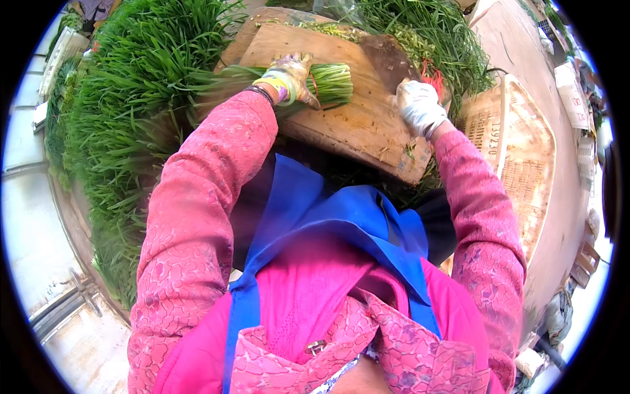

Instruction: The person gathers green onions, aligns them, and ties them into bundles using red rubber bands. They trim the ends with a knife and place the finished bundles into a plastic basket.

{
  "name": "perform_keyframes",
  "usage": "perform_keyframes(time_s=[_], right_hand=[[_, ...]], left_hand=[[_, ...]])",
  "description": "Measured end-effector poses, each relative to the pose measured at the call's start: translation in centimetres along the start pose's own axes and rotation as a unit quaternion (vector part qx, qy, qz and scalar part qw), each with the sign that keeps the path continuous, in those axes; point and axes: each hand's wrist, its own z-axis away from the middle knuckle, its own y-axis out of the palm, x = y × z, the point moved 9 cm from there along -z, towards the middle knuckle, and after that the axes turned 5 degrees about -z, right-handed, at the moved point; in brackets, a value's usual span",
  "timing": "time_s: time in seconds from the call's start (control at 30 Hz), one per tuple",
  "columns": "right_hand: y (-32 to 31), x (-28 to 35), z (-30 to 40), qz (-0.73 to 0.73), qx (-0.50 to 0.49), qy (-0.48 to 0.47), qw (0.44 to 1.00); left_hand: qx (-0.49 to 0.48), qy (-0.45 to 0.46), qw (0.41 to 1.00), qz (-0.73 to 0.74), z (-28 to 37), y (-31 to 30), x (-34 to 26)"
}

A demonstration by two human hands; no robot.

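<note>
My left hand (291,79), in a stained glove, presses around a bunch of green garlic chives (334,83) bound with a red band. The bunch lies sideways on a wooden board (344,123), its pale cut ends facing right. My right hand (419,107), in a white glove, is closed around the handle of a broad-bladed knife (389,56) at the board's right side. The dark blade points away from me, apart from the bunch. Most of the handle is hidden in my fist.
A large mass of leafy greens (138,93) stands at the left. More loose greens (443,34) and trimmings lie beyond the board, beside red ties (433,78). A dirty plastic crate (529,143) sits at the right. White panels (29,207) line the far left.
</note>
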Motion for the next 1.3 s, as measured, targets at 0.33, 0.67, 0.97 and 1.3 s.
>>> perform_keyframes(time_s=[0.33, 0.67, 0.97, 1.3], right_hand=[[-1.6, 5.2, -6.8, -0.333, -0.072, -0.095, 0.935], [1.5, -0.4, -8.7, -0.2, -0.114, 0.008, 0.973], [-6.5, 7.1, -4.6, -0.16, -0.161, -0.255, 0.94], [-2.8, 10.0, -5.9, -0.062, -0.149, -0.25, 0.955]], left_hand=[[0.007, -0.007, 1.0, 0.023, 0.4, 1.1, -0.3], [0.022, -0.006, 0.999, 0.043, 0.9, 1.2, -0.2], [0.003, -0.006, 0.999, 0.051, 0.7, 1.0, 0.0], [0.02, 0.0, 0.997, 0.076, 0.4, 1.2, 0.4]])
